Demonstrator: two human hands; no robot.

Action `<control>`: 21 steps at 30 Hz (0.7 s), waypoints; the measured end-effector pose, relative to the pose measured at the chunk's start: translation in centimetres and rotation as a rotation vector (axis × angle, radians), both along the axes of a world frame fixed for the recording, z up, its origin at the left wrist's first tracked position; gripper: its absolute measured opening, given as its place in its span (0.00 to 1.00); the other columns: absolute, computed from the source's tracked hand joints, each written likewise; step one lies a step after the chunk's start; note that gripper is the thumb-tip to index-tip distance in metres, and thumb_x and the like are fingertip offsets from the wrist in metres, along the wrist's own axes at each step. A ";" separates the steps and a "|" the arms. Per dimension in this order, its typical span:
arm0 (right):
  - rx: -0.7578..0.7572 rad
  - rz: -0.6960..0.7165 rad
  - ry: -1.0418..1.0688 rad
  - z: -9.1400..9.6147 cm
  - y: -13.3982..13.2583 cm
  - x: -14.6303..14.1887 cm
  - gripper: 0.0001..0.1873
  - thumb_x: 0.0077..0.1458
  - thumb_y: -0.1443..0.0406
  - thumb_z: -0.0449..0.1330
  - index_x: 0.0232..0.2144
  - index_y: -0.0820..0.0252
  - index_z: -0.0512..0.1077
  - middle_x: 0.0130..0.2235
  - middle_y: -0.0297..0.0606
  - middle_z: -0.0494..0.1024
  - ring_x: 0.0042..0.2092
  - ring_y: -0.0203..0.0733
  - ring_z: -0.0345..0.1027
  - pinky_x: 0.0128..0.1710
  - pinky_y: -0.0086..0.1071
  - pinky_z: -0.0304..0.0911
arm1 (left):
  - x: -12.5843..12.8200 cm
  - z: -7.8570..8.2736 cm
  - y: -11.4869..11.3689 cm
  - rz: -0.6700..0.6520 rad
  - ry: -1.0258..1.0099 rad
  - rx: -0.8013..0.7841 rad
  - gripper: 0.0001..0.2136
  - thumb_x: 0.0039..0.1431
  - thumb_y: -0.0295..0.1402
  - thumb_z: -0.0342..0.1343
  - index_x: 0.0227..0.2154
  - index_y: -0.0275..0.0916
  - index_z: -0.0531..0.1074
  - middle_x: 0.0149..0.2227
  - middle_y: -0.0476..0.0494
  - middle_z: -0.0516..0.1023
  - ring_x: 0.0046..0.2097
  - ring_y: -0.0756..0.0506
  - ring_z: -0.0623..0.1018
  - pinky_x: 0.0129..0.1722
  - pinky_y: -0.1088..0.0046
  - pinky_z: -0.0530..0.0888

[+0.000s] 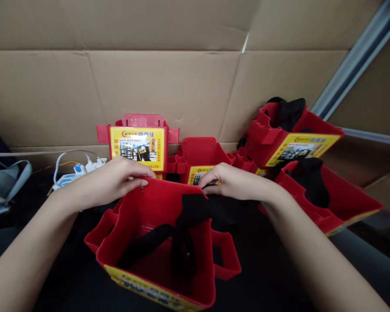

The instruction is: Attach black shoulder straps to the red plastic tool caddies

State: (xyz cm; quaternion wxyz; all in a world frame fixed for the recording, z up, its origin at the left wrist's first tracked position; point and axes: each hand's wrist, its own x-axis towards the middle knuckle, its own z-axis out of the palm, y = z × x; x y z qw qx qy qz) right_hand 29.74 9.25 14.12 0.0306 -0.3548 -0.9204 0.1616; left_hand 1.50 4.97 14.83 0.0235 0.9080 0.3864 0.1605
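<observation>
A red plastic tool box (162, 277) with a yellow label stands tilted in front of me, its open top facing up. My left hand (126, 177) pinches the left part of its back rim, thumb by a small slot. At the right end of that rim, my right hand (219, 180) is closed on a black strap (195, 208). This wide strap passes over the rim and down into the box, where more black webbing (149, 242) lies with a dark loop. The right fingertips are partly hidden behind the rim.
Behind are a red box (139, 121) with a yellow label and another red box (199, 151). Two red boxes (263, 130) (347, 199) with black straps inside sit at right. A white power strip (71, 175) with cables lies at left. A cardboard wall (162, 91) closes the back.
</observation>
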 end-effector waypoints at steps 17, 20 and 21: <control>-0.050 0.081 0.058 -0.4 0.0 -0.5 0.11 0.52 0.70 0.53 0.33 0.60 0.76 0.36 0.36 0.77 0.40 0.40 0.71 0.41 0.30 0.63 | -0.3 -0.5 0.2 0.010 -0.013 0.039 0.08 0.61 0.31 0.49 0.37 0.45 0.73 0.37 0.55 0.78 0.36 0.54 0.76 0.34 0.82 0.69; -0.009 -0.148 -0.006 -1.2 1.7 1.3 0.11 0.46 0.68 0.60 0.35 0.56 0.76 0.36 0.39 0.78 0.41 0.48 0.71 0.39 0.35 0.65 | -0.3 -0.5 0.2 -0.006 -0.004 0.038 0.08 0.61 0.32 0.49 0.37 0.44 0.73 0.36 0.55 0.78 0.35 0.54 0.76 0.32 0.82 0.68; -0.011 -0.171 -0.013 -1.3 2.1 1.9 0.13 0.45 0.68 0.61 0.37 0.55 0.76 0.37 0.39 0.78 0.41 0.50 0.71 0.39 0.37 0.66 | -0.3 -0.5 0.2 -0.008 -0.003 0.040 0.08 0.61 0.33 0.48 0.36 0.43 0.73 0.35 0.54 0.78 0.34 0.54 0.76 0.31 0.82 0.68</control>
